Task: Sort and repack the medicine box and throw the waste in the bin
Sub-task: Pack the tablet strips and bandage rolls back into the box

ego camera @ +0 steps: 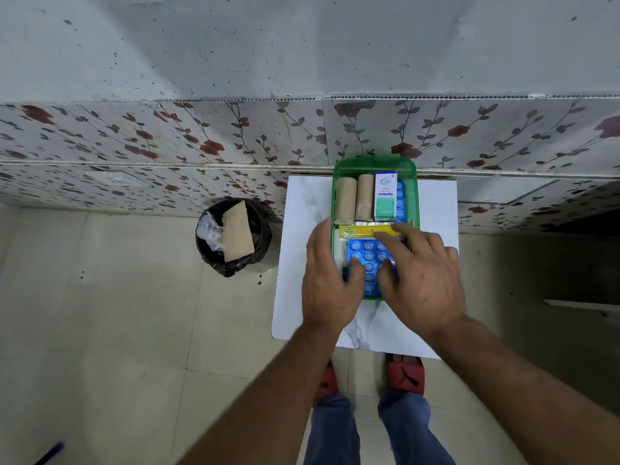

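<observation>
Both forearms reach in from the bottom edge over a small white table [295, 297]. Far left on the tiled floor: a black-lined bin [233, 260], well apart from the table's left edge, with a tan packet [239, 234] and crumpled clear plastic [210, 231] inside.

On the table, pushed to the wall side, the green box [339, 169]. Back row, left to right: two tan rolls [345, 199], lying side by side; a white-green carton [385, 196]; a blue strip [400, 199] on edge against the right wall. Across the middle, a yellow sachet [359, 230]. Near end: a blue blister [369, 255], lying flat.

Left hand [330, 280] rests over the box's near-left rim, fingers loosely spread, thumb on the blister. Right hand [422, 283] lies over the near-right part, fingers splayed, forefinger on the sachet, thumb on the blister. Neither hand clasps anything.
</observation>
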